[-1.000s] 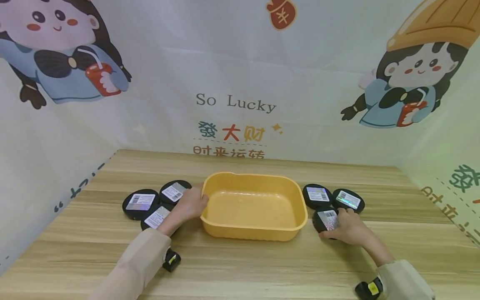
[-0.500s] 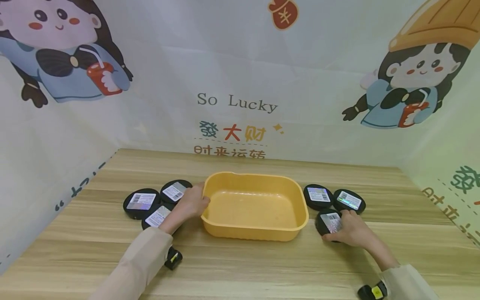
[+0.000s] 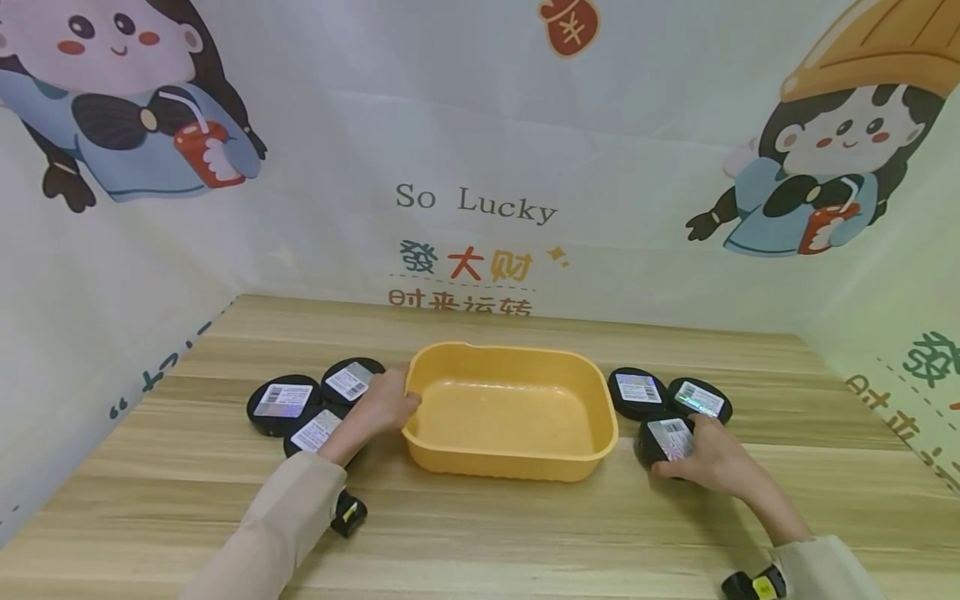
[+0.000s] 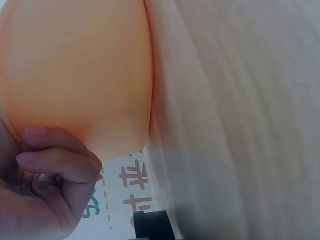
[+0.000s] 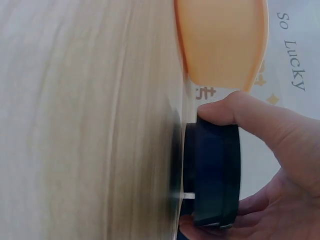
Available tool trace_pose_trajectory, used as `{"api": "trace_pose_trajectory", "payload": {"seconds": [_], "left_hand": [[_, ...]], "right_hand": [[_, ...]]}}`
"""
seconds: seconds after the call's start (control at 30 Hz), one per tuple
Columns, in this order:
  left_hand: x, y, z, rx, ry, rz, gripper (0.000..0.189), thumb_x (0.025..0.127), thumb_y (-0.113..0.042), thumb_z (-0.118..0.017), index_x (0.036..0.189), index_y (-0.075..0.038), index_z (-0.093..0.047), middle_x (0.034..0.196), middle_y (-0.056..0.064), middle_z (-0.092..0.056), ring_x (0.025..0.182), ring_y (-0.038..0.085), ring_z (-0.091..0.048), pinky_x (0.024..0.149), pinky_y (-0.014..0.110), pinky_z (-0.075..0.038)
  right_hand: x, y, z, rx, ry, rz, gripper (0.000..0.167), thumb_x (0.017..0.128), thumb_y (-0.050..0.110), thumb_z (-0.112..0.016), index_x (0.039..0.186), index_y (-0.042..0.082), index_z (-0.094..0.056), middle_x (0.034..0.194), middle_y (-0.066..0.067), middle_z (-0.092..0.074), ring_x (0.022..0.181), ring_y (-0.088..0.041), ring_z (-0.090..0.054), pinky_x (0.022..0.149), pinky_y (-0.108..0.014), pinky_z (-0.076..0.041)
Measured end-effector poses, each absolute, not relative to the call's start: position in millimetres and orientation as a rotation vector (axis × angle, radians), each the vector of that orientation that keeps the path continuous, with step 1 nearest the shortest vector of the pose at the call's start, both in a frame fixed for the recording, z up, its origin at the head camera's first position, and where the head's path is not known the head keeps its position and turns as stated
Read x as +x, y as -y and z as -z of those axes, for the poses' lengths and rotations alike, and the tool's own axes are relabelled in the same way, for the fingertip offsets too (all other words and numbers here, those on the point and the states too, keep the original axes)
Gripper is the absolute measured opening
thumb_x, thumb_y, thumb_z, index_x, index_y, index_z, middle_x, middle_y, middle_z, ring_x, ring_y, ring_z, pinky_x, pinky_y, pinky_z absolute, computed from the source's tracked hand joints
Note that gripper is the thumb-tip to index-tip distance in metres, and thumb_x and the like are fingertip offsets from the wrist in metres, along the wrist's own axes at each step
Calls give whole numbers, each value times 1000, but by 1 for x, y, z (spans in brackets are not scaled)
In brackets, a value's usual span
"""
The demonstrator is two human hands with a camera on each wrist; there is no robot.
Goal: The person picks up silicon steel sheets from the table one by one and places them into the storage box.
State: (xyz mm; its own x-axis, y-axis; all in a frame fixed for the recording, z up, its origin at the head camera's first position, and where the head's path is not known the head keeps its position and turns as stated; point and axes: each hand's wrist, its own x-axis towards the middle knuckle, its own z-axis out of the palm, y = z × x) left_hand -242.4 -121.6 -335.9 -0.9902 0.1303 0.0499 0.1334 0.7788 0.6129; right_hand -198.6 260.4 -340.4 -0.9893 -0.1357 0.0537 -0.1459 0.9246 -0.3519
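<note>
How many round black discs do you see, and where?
6. Left of the yellow basin: leftmost disc, back disc, and front disc partly hidden by the left arm. Right of it: inner disc, rightmost disc, and held disc in the right hand.

In your left hand: basin, smooth yellow plastic, glossy inside. In your right hand: black case, smooth, plastic-looking; label shiny, paper-like. Under your hands, wood-grained tabletop, faint sheen. Beyond them, creased cloth-like backdrop, matt. Your sleeves: matt cloth.
</note>
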Motion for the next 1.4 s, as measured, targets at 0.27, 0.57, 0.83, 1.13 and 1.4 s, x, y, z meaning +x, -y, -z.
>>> {"api": "trace_pose_trajectory", "payload": {"seconds": [0.27, 0.57, 0.83, 1.13, 1.4], "left_hand": [[-242, 121, 335, -209, 2959, 1003, 39, 79, -1, -48, 117, 9, -46, 91, 21, -58, 71, 25, -56, 61, 32, -48], [-242, 120, 335, -201, 2962, 1014, 37, 80, -1, -48, 115, 9, -47, 89, 20, -57, 70, 24, -56, 59, 30, -48], [-242, 120, 337, -204, 2951, 1005, 35, 79, -1, -48, 113, 8, -48, 87, 19, -58, 68, 22, -56, 58, 30, -48], [-243, 120, 335, -178, 2964, 1025, 38, 76, 0, -50, 114, 8, -48, 87, 19, -58, 67, 21, -56, 56, 28, -49], [-241, 119, 333, -123, 2989, 1041, 42, 76, 0, -52, 117, 8, -46, 95, 21, -58, 72, 23, -57, 61, 31, -50]], "right_hand": [[-199, -255, 340, 227, 2951, -624, 74, 60, 29, -76, 105, -20, -42, 82, -22, -53, 72, -28, -51, 63, -41, -44], [-198, -242, 336, 209, 2771, -693, 85, 63, 26, -74, 120, -20, -30, 105, -34, -45, 89, -41, -48, 77, -52, -41], [-199, -226, 327, 214, 2717, -755, 85, 66, 25, -74, 124, -16, -27, 112, -33, -39, 97, -43, -45, 81, -55, -40], [-203, -206, 320, 262, 2703, -806, 84, 66, 24, -74, 125, -15, -28, 116, -33, -40, 103, -43, -44, 87, -54, -37], [-208, -182, 320, 312, 2687, -815, 83, 63, 21, -76, 125, -13, -32, 116, -30, -42, 101, -41, -45, 85, -52, -39]]}}
